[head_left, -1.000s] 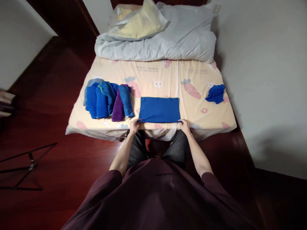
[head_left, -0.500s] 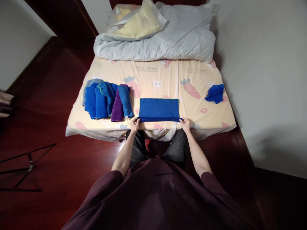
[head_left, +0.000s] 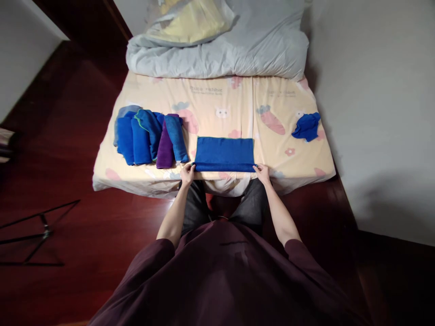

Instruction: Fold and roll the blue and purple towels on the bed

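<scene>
It looks like a bedroom in a home: a bed (head_left: 136,186) with a carrot-print sheet (head_left: 217,99), a grey quilt (head_left: 265,52) bunched at the far end, plain walls (head_left: 384,113) and a dark red floor (head_left: 112,249).

Room lies between the blue towel (head_left: 224,150) and 1 crumpled cloth (head_left: 306,127); rolled towels (head_left: 151,136) crowd the left.

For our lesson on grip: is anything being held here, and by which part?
Yes, the blue towel: the left hand pinches the left end of its near, folded edge, the right hand the right end.
</scene>
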A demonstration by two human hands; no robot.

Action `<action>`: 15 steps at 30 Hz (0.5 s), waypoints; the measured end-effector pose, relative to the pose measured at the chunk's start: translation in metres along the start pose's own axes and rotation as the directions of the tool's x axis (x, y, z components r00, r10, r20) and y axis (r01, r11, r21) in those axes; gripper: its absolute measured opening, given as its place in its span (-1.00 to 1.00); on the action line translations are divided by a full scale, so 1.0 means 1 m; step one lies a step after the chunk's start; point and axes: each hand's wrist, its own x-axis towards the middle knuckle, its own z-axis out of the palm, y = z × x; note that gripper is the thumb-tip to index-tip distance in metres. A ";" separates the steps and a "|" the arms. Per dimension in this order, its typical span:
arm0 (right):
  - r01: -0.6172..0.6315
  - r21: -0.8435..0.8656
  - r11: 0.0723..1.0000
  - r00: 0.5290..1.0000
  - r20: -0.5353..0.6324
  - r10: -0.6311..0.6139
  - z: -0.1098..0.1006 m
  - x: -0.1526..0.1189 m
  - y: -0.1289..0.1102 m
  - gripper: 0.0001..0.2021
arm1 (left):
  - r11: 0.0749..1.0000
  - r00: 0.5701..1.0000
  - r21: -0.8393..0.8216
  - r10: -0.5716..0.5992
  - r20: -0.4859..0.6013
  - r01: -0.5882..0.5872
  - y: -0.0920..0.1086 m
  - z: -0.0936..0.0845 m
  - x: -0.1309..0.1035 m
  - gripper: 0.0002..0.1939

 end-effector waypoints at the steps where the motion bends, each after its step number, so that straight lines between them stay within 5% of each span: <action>1: -0.013 0.020 1.000 1.000 -0.018 0.013 0.000 0.000 0.001 -0.48 | 1.000 1.000 -0.004 -0.008 0.006 0.008 -0.001 0.000 0.000 -0.71; 15: -0.089 0.070 0.994 0.996 0.010 0.089 0.001 0.003 0.017 -0.46 | 0.994 0.997 -0.085 -0.073 -0.013 0.072 -0.006 -0.009 -0.001 -0.62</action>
